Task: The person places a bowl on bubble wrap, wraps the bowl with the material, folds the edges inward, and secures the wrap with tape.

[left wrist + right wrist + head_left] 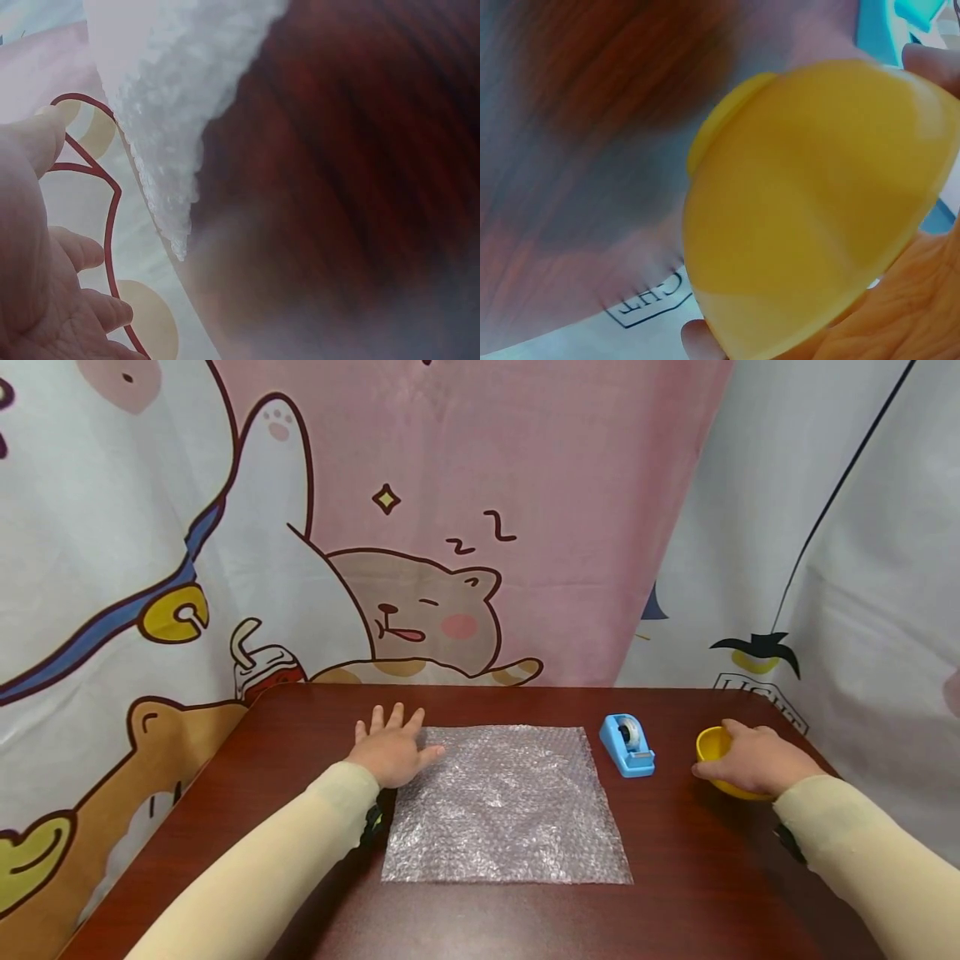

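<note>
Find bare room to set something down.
Free: tabletop between bubble wrap and right sleeve; far-left corner beyond the left sleeve. Crowded: between bubble wrap and tape dispenser; right edge, where the right hand holds the yellow bowl.

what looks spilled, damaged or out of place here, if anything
Nothing stands out. The bubble wrap lies flat on the table, the blue tape dispenser stands upright beside it, and the right hand holds the yellow bowl; no spill or damage shows.
</note>
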`<action>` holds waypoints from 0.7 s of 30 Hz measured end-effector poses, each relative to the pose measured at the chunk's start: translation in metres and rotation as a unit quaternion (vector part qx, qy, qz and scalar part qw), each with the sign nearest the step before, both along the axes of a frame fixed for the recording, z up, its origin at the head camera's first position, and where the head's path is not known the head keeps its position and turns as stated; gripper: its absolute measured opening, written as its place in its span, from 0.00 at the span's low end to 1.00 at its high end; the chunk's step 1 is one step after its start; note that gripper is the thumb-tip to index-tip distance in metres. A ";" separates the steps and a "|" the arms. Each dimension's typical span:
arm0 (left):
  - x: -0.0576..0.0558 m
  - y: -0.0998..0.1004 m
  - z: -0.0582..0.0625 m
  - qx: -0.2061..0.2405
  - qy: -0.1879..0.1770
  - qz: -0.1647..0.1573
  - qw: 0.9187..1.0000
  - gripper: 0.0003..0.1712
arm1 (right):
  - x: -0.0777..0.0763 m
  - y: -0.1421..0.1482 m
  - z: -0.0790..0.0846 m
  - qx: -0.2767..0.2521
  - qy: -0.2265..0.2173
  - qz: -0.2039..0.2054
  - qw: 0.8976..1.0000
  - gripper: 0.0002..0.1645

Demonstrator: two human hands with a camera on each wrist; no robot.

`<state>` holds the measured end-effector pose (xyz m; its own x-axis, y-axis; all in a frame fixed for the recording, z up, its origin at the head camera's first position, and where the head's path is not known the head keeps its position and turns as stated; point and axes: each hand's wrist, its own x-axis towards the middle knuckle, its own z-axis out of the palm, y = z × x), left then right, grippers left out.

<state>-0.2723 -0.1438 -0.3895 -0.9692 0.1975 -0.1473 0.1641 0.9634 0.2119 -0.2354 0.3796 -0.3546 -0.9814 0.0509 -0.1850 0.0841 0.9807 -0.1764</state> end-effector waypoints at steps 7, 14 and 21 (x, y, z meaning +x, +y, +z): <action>0.001 -0.001 0.000 0.002 0.002 -0.002 1.000 0.52 | 0.001 -0.017 0.009 0.004 0.018 0.003 1.000 0.72; 0.002 -0.001 0.000 0.003 0.005 -0.003 1.000 0.52 | 0.005 -0.043 0.021 0.003 0.040 0.012 0.999 0.70; 0.002 -0.001 0.001 0.001 0.011 -0.005 1.000 0.52 | 0.009 -0.073 0.028 -0.004 0.062 0.032 0.998 0.68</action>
